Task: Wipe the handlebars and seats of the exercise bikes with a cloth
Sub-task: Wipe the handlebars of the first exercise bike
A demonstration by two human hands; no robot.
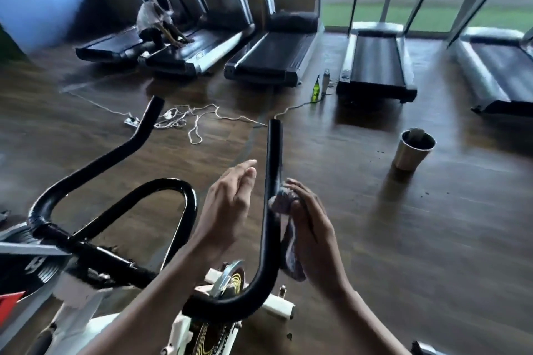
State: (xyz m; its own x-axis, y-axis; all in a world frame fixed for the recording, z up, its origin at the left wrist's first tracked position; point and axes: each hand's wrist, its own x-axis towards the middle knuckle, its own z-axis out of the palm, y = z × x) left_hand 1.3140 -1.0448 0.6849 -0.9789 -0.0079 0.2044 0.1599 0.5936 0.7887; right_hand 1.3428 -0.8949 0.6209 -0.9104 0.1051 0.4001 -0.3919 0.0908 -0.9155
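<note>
A black handlebar of a white exercise bike rises in front of me, its right horn standing upright between my hands. My right hand grips a grey cloth and presses it against the right side of that horn. Part of the cloth hangs down below my palm. My left hand hovers just left of the horn with fingers straight, holding nothing. The left horn and the inner loop stand further left. No seat is in view.
A steel bin stands on the wooden floor to the right. White cables and a power strip lie ahead, with two bottles beyond. Several treadmills line the far wall; a person crouches on one.
</note>
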